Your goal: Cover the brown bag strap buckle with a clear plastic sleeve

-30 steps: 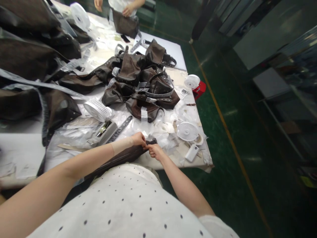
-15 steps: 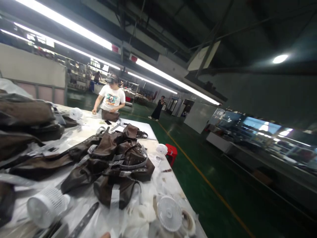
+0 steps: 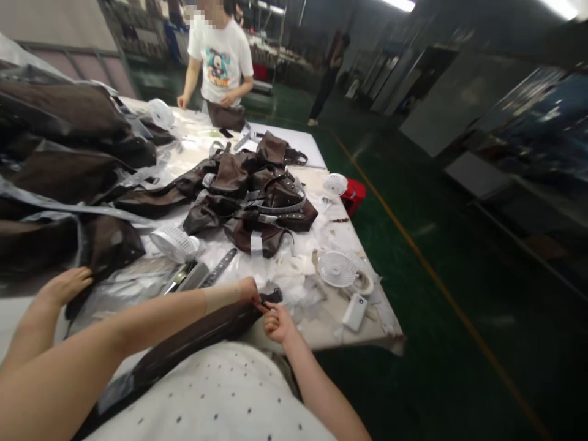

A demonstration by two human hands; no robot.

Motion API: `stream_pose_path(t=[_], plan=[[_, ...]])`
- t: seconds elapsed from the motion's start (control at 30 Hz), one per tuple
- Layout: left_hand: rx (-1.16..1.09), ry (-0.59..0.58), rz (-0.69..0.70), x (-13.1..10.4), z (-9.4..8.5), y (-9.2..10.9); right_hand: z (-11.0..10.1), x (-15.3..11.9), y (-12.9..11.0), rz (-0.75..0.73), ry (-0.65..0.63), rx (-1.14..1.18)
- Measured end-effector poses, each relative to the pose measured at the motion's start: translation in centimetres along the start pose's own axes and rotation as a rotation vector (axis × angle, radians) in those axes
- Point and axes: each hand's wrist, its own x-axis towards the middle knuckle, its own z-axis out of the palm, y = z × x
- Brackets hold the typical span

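A long dark brown leather-like piece [image 3: 193, 340] lies along the near table edge, against my dotted white top. At its right end is a dark strap with a buckle [image 3: 275, 296]. My left hand [image 3: 249, 290], a beige band round its wrist, is closed at that strap end. My right hand [image 3: 277, 323] meets it there, fingers curled and pinching the dark strap. Exactly what lies between the fingertips is partly hidden. A studded strap [image 3: 219, 267] lies just beyond my hands.
Another person's hand [image 3: 68, 285] rests at dark bags on the left. Brown bags [image 3: 271, 190] are heaped mid-table. White fans [image 3: 337, 268], a tape roll [image 3: 365, 283] and a phone [image 3: 354, 312] stand on the right. A person in a white T-shirt [image 3: 223, 61] works across the table.
The view has tilted down. Both my hands and the brown piece now show; before, only a fingertip was visible at the bottom edge. The other person's hand at left has come into view.
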Motion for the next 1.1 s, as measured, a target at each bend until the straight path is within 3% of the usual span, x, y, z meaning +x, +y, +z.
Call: stream_pose_path(t=[0.13,0.3,0.47,0.6,0.83,1.1], plan=[[0.047,-0.101,-0.280,0.6,-0.4,-0.9,-0.8,0.1,0.3,0.043,-0.003,0.208],[0.078,-0.171,-0.394,0.4,-0.7,-0.1,-0.3,0.2,1.2,0.030,0.063,0.328],[0.082,-0.198,-0.426,0.5,-1.9,0.6,0.1,0.4,2.3,0.022,0.171,0.334],[0.059,-0.200,-0.438,0.5,-2.8,1.1,1.2,0.4,3.1,-0.105,0.286,0.304],[0.096,-0.161,-0.427,0.3,-2.5,1.7,3.0,0.9,3.4,-0.244,0.390,0.241],[0.347,-0.135,-0.391,1.2,-2.1,3.0,4.5,2.0,2.6,-0.140,0.414,0.278]])
